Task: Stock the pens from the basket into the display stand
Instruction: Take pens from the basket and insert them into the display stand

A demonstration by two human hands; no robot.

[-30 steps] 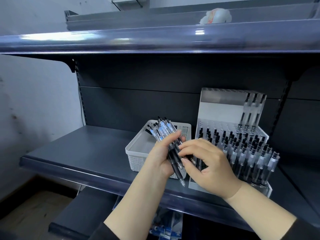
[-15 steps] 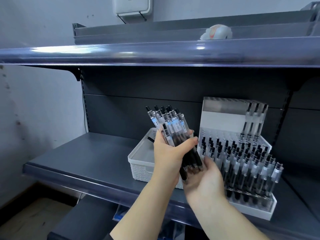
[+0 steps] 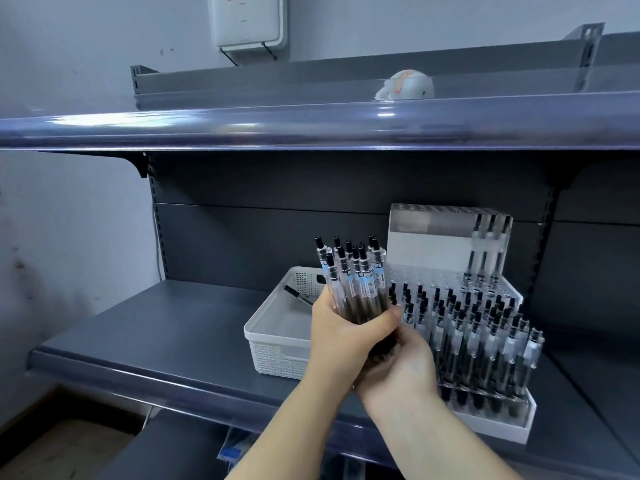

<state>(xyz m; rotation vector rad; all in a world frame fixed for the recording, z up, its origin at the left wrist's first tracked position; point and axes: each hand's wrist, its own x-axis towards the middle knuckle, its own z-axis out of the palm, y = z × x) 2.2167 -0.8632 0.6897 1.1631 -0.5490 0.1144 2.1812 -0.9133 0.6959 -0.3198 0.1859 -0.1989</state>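
Observation:
My left hand (image 3: 341,336) grips a bundle of several clear pens (image 3: 356,282) with black clickers, held upright in front of the white basket (image 3: 273,344). Under the bundle, my right hand (image 3: 398,368) cups the pens' lower ends, its fingers curled round them. One loose pen (image 3: 298,295) lies inside the basket. Just right of my hands stands the tiered clear display stand (image 3: 491,420), with many pens in its front rows and three in the top back row (image 3: 486,251). Empty holes show in its middle tiers.
Basket and stand sit on a dark grey shelf (image 3: 156,323) with a rounded front edge. A second shelf (image 3: 311,123) overhangs just above, carrying a white object (image 3: 407,85). A white box (image 3: 247,20) hangs on the wall. Another shelf lies below.
The bundle has been turned from a slant to upright and raised a little. My right hand has moved from on top of the pens to beneath their lower ends.

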